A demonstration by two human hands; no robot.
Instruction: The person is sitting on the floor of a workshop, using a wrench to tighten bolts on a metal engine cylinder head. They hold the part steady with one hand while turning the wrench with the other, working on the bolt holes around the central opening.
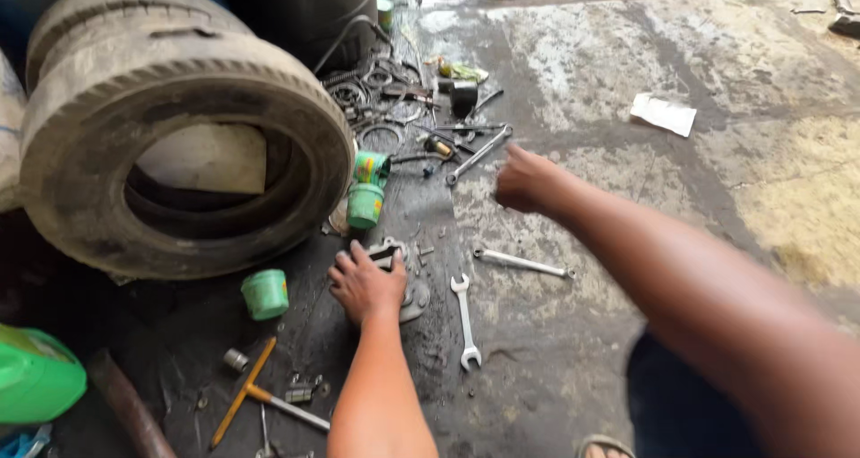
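We are looking down past a stack of worn tyres (179, 145) lying at the left, the top one cut off by the frame's edge, with a pale sheet showing through its opening. Below it a green plastic jug (36, 377) is poking in at the lower left, only partly in view. Our right hand (528, 182) is hovering above the stained concrete floor (717, 82), its fingers curled in and turned away from us, so we cannot tell whether it is gripping anything. Our left hand (365, 283) is pressing flat, fingers spread, on a grey metal part (408, 288), which is lying on the dark oily patch just below a green tub (365, 205); the palm is hiding most of that part. A combination spanner (464, 319) is lying just right of it, another spanner (522, 263) beyond. A small green cup (265, 294) is sitting left of the hand. The heap of rings and tools (403, 109) farther back is too jumbled to sort.
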